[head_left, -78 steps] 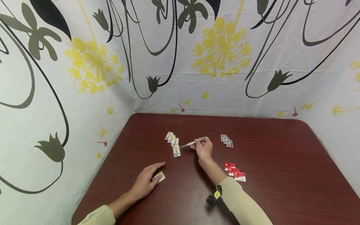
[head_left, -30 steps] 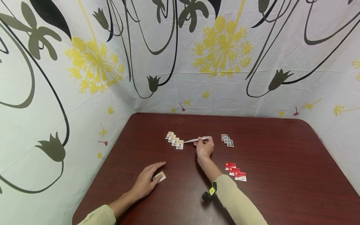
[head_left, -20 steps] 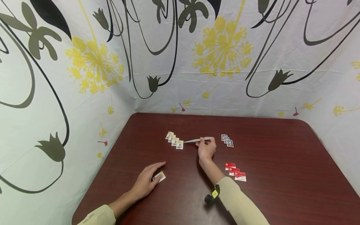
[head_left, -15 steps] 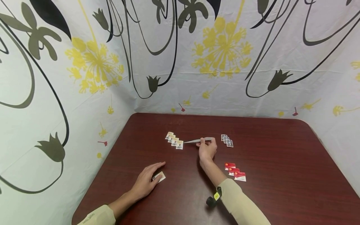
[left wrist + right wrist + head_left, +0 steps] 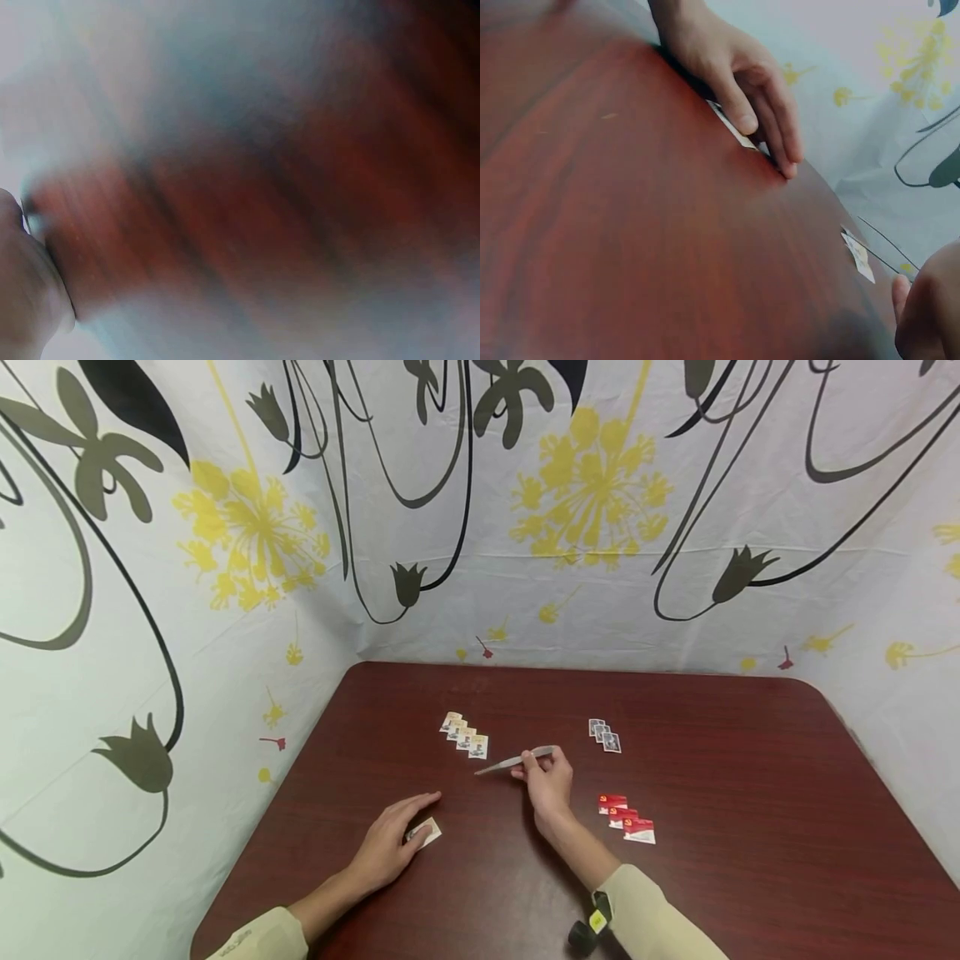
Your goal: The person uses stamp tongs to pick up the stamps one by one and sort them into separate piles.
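Note:
My right hand (image 5: 549,785) pinches metal tweezers (image 5: 498,765), their tips pointing left, just in front of a diagonal row of several pale yellow stamps (image 5: 478,747). In the right wrist view, the two thin arms of the tweezers (image 5: 877,255) stand apart, with nothing visible between them. My left hand (image 5: 384,843) rests on the table at the left, fingers extended. Its thumb lies on a pale stamp (image 5: 432,831), partly hidden beneath the hand. The left wrist view is mostly blur, with part of a hand (image 5: 30,292) at its left edge.
Three grey stamps (image 5: 612,742) overlap in a row at the back right. Nearer on that side lie three red-and-white stamps (image 5: 639,832), also overlapping. The dark red table (image 5: 750,760) is bordered by a patterned cloth (image 5: 480,527).
The front pale stamp has slid up and right, joining the overlapping row. My right hand has since drawn the tweezers back from it, towards me. The left hand has not moved.

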Tool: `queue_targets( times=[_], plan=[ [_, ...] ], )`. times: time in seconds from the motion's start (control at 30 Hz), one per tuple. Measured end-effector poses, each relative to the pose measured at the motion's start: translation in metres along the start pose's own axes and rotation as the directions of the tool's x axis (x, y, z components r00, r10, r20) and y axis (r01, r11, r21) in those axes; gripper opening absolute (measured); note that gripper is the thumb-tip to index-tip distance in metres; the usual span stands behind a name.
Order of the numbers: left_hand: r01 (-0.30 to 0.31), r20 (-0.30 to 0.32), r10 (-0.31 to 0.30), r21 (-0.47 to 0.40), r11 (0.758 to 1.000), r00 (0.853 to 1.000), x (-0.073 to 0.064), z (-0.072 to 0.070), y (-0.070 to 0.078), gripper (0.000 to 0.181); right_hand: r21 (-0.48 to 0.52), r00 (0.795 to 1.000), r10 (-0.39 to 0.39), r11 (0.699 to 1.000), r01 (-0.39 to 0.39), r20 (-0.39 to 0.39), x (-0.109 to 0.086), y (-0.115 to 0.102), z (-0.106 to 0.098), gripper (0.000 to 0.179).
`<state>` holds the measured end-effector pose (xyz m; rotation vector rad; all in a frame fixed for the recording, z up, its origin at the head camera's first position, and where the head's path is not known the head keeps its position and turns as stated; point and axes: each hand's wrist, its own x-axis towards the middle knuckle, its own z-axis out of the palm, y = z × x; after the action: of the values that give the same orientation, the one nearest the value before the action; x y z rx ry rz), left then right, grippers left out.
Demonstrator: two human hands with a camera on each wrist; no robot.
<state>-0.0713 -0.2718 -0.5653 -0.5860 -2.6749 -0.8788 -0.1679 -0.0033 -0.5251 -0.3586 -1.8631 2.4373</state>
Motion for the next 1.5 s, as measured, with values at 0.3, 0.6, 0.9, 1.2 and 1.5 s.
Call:
queue_targets(
  times=[0.3,0.6,0.9,1.2,1.5],
  plan=[
    [-0.007,-0.004,0.007,-0.006,1.000,1.000,-0.001,0.000,-0.001,0.050,-0.081,0.984,0.075,0.995,-0.062,0.161,-0.027,0.006,-0.004,0.008],
    [-0.023,-0.018,0.023,0.007,1.000,1.000,-0.001,0.001,-0.002,0.050,-0.102,0.962,0.063,0.994,-0.037,0.266,-0.045,0.011,0.004,0.008],
    [-0.020,-0.021,0.020,-0.008,1.000,1.000,0.000,0.001,0.000,0.050,-0.078,0.955,0.034,0.997,-0.012,0.294,-0.052,0.015,0.015,0.009],
    [-0.009,-0.007,0.009,-0.002,1.000,1.000,0.001,0.000,0.000,0.050,-0.080,0.957,0.043,0.997,-0.021,0.288,-0.053,0.017,0.020,0.009],
    [0.023,0.022,-0.023,-0.017,1.000,0.999,0.000,-0.002,0.000,0.049,-0.116,0.962,0.015,0.993,0.018,0.274,-0.051,0.024,0.023,0.008]
  ],
)
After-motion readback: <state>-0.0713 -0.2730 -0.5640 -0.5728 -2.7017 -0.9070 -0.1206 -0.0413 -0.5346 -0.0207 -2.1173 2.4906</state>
